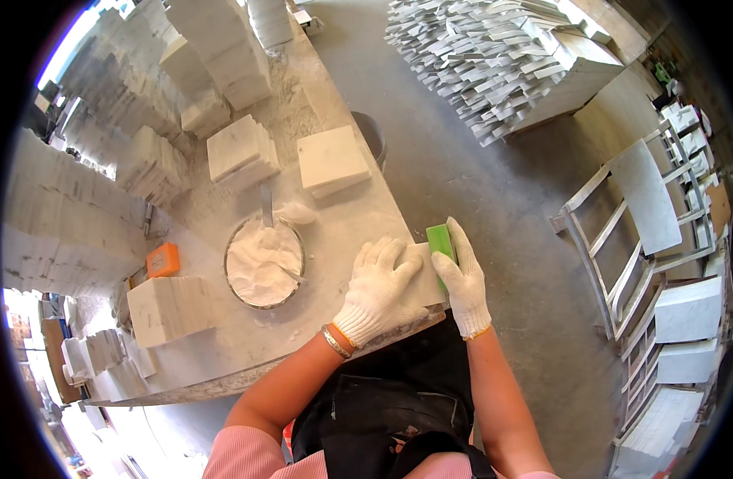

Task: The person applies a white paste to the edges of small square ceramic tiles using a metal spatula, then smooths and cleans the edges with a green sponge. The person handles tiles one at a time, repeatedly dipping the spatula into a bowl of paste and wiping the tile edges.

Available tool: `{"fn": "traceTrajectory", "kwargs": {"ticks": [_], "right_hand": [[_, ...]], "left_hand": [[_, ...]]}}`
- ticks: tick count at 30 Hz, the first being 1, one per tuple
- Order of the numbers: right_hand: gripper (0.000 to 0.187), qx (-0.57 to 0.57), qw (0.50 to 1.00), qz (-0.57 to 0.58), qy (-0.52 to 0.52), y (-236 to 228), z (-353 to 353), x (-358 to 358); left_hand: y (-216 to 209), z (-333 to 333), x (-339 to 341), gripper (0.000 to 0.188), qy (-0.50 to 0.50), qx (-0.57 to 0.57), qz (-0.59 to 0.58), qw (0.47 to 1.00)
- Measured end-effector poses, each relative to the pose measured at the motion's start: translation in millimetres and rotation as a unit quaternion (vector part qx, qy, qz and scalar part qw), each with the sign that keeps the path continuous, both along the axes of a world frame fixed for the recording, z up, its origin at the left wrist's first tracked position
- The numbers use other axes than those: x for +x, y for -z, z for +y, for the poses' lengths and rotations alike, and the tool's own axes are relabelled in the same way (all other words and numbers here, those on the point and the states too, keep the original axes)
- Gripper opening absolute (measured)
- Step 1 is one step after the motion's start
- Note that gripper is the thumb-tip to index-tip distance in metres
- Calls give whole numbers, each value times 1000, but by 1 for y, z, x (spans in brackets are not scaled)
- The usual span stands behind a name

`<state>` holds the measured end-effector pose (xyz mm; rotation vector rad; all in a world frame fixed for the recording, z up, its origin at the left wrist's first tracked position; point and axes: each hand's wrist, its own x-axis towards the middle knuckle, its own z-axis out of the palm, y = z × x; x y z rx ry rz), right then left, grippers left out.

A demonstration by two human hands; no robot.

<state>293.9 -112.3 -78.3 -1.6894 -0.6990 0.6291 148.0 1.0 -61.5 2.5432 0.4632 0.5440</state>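
My left hand (377, 281), in a white knit glove, lies flat with its palm side down on a white stone tile (419, 275) at the table's right edge. My right hand (462, 277), gloved the same way, grips a green rectangular block (441, 247). The block stands along the tile's right edge and appears to touch it. Left of my left hand sits a round bowl (301, 263) filled with white powder or paste (259, 259). A flat metal blade (267, 206) sticks out at its far rim, and a second tool (293, 275) rests inside.
Small tile stacks (332, 160) stand farther along the dusty table (342, 215), with taller stacks (219, 48) behind. An orange box (163, 260) lies near a tile block (167, 311) at left. Right of the table are a piled pallet (494, 64) and a metal rack (614, 247).
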Motion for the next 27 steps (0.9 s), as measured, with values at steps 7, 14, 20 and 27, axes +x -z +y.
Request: {"fn": "traceTrajectory", "kwargs": {"ticks": [7,14,20,27], "right_hand": [[68,32,989,147,-2,-8,8,5],[69,9,988,155,11,3,14,11],[68,3,993,119,-8,-14,4,-2],[65,-3,985,171,36,17,10,19]], "left_hand": [[7,2,-2,71,-3,3,-6,1000],[6,3,-1,69,0,30,-21,999],[6,6,-2,67,2,3,-23,1000],[10,5,3,71,-2,10,-46,999]]}}
